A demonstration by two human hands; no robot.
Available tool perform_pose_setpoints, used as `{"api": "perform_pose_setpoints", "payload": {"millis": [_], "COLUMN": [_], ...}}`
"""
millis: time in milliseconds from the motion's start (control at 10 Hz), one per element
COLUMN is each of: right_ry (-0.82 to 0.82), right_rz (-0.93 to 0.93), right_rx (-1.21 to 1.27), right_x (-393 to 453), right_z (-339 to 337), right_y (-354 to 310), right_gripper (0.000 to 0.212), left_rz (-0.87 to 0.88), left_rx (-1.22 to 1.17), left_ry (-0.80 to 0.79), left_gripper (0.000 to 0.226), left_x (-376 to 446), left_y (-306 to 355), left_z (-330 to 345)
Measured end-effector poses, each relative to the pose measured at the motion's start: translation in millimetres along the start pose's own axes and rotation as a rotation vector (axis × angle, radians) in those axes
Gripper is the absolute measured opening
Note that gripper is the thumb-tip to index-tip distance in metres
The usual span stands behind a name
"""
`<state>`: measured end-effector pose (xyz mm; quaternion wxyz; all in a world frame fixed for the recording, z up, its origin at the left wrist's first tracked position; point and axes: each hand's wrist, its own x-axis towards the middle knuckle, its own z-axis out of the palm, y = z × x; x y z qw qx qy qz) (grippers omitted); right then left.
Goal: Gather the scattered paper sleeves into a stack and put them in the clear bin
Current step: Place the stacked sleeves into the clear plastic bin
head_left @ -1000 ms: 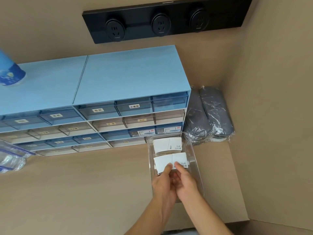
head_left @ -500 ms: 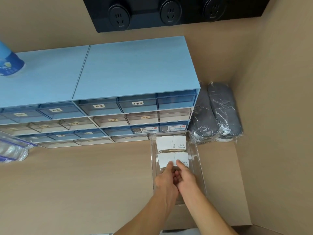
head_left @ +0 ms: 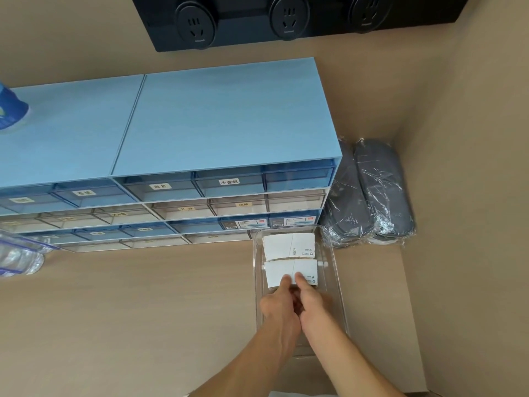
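Head view: both hands reach into the clear bin [head_left: 337, 282] on the desk, the left hand [head_left: 279, 306] and right hand [head_left: 313, 306] pinching the nearer stack of paper sleeves [head_left: 290, 273]; a second stack [head_left: 287, 247] lies just behind it.

The clear bin [head_left: 333, 285] is a long, see-through plastic tray lying flat on the table, its far end close against the drawer unit. Inside it lie two stacks of white paper sleeves, flattened and side by side along the bin's length. The far stack [head_left: 288, 246] sits at the bin's far end, its edges roughly squared, small print (too fine to read) at its right corner. The near stack [head_left: 282, 270] lies just beside it, nearly touching, with the same fold line down the middle and print at the right; its near edge is covered by fingertips.
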<state>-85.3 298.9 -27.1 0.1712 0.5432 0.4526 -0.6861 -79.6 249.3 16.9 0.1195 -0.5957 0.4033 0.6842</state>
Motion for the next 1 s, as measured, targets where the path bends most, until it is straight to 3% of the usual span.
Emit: {"api": "perform_pose_setpoints", "payload": {"millis": [500, 700, 900, 1000], "right_ry": [0.033, 0.001, -0.099, -0.233], "right_rz": [-0.096, -0.084, -0.066, -0.007], "right_rx": [-0.096, -0.11, -0.047, 0.031], "right_x": [-10, -17, -30, -51], "right_z": [-6, -8, -12, -14], "right_y": [-5, -7, -7, -16], "right_gripper": [0.033, 0.032, 0.038, 0.036], "left_rz": [0.014, 0.031, 0.01, 0.049], "left_rx": [0.223, 0.153, 0.069, 0.037], "left_ry": [-0.008, 0.08, 0.016, -0.099], "left_gripper": [0.026, 0.034, 0.039, 0.038], "left_x": [6, -8, -24, -38], "left_y": [2, 4, 7, 17], "left_z": [2, 6, 1, -12]}}
